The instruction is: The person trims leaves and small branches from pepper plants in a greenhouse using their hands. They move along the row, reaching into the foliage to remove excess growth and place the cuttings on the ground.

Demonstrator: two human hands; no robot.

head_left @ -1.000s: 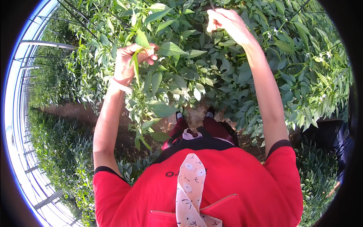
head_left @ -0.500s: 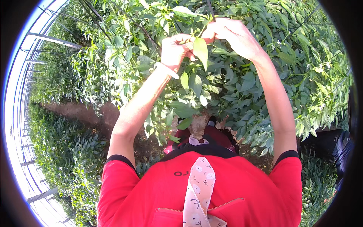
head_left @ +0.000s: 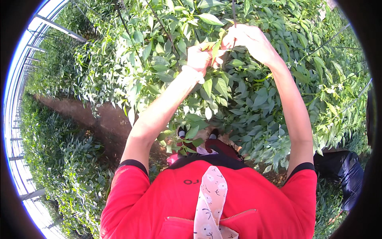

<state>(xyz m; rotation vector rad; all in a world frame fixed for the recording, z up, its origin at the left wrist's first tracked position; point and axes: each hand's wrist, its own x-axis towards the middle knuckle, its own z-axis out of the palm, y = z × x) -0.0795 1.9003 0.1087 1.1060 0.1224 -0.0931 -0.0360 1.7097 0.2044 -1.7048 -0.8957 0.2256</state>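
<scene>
One leafy shoot (head_left: 216, 49), beside dark string (head_left: 234, 14). My left hand (head_left: 199, 59): fingers curled, pinching shoot. My right hand (head_left: 251, 40): fingertips pressed together at string. Shoot wound on or loose: I cannot tell.

Two bare ones up, your left hand (head_left: 200, 59) and right hand (head_left: 251, 40): one leafy shoot (head_left: 216, 48) at the fingertips, one dark cord (head_left: 234, 14) rising from your right fingers, one white wristband (head_left: 193, 73) behind your left ones; well back, two shoes (head_left: 182, 133), one patterned scarf (head_left: 209, 195).
</scene>
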